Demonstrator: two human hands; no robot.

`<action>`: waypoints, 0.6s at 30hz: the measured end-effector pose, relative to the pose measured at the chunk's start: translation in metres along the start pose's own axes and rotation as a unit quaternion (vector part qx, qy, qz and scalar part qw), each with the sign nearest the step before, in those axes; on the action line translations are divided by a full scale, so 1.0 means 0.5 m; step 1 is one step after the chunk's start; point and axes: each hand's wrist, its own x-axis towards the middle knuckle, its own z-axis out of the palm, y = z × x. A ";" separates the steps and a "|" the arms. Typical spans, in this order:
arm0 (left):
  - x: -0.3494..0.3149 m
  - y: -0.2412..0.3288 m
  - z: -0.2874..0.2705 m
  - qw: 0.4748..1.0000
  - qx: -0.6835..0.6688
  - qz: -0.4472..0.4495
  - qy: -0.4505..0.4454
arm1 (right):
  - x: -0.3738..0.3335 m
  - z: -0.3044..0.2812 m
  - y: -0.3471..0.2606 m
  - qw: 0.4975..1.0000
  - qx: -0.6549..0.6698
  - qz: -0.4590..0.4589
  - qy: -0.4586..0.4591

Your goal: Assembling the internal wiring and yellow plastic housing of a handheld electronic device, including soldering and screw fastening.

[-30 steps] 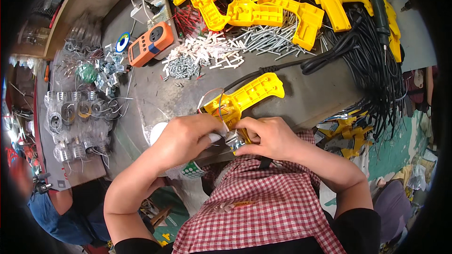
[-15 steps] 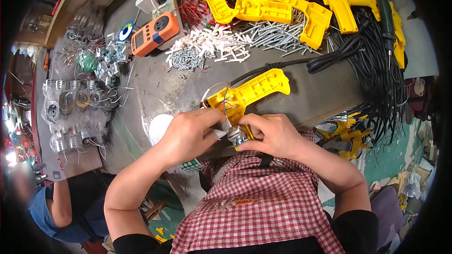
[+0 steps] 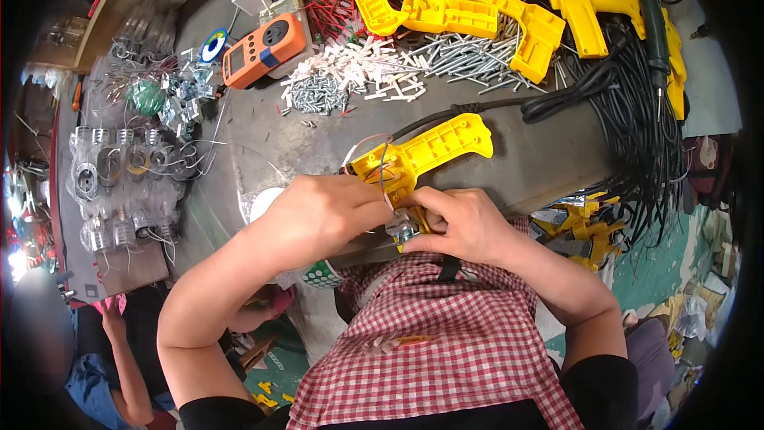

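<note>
A yellow gun-shaped casing half [image 3: 450, 143] lies at the front of the bench, ribbed inside facing up. Thin wires and a black cable run into it. My right hand [image 3: 469, 224] is closed round its near end, thumb below and fingers above. A shiny metal part [image 3: 402, 230] sits in that end, between my two hands. My left hand [image 3: 330, 211] is closed in a pinch at the wires beside the casing. Its fingertips point away from me, and what they hold is hidden.
Yellow casings [image 3: 446, 12], long screws [image 3: 473, 60], white sleeves [image 3: 382, 72] and short screws [image 3: 317, 95] are heaped at the back. An orange meter [image 3: 263, 52] stands left of them. Bagged metal parts [image 3: 127, 163] lie left; black cables [image 3: 629, 127] hang right. A co-worker's arm [image 3: 127, 358] shows lower left.
My left hand has moved slightly right and over the casing, hiding the white piece that showed at its fingertips. My right hand keeps its place. The co-worker's arm has shifted, with something pink at the hand.
</note>
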 end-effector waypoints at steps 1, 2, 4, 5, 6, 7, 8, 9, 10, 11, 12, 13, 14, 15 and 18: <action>0.003 0.004 -0.003 0.999 0.033 0.010 -0.025 | -0.001 0.002 0.000 1.000 0.000 -0.001 0.010; -0.002 0.000 0.005 0.999 0.033 0.010 -0.025 | -0.001 0.005 0.001 1.000 0.000 -0.001 0.010; -0.017 -0.012 0.036 0.998 -0.060 -0.014 0.006 | 0.001 0.009 0.004 0.999 -0.002 -0.022 0.029; -0.021 -0.013 0.042 0.998 -0.059 -0.015 0.006 | 0.001 0.009 0.003 0.999 -0.002 -0.024 0.029; -0.023 -0.013 0.046 0.995 -0.087 -0.030 0.032 | 0.002 0.008 0.001 1.000 -0.002 -0.017 0.024; -0.023 -0.011 0.051 0.990 -0.117 -0.045 0.058 | -0.001 0.006 0.000 1.000 -0.002 -0.007 0.017; -0.023 -0.006 0.048 0.990 -0.117 -0.045 0.059 | -0.002 0.005 0.000 1.000 -0.003 -0.007 0.016; -0.022 0.000 0.040 0.986 -0.121 -0.102 0.050 | -0.002 0.003 0.000 1.000 0.001 -0.005 0.013; -0.023 0.004 0.035 0.979 -0.123 -0.159 0.041 | 0.000 0.002 0.000 1.000 0.006 -0.004 0.011; -0.023 0.006 0.040 0.978 -0.123 -0.160 0.043 | 0.000 0.002 -0.001 1.000 0.005 -0.005 0.009; -0.022 0.007 0.047 0.977 -0.122 -0.160 0.062 | 0.000 0.003 -0.002 1.000 0.002 -0.005 0.017; -0.022 0.008 0.052 0.976 -0.122 -0.160 0.081 | 0.001 0.004 -0.002 1.000 -0.001 -0.005 0.024; -0.023 0.009 0.052 0.975 -0.122 -0.163 0.083 | 0.001 0.006 -0.003 1.000 -0.002 -0.007 0.022; -0.025 0.011 0.050 0.975 -0.124 -0.175 0.065 | -0.001 0.009 -0.003 1.000 -0.003 -0.006 0.028; -0.002 0.032 0.019 0.945 -0.178 -0.273 0.020 | -0.005 0.003 -0.005 1.000 0.003 0.003 0.028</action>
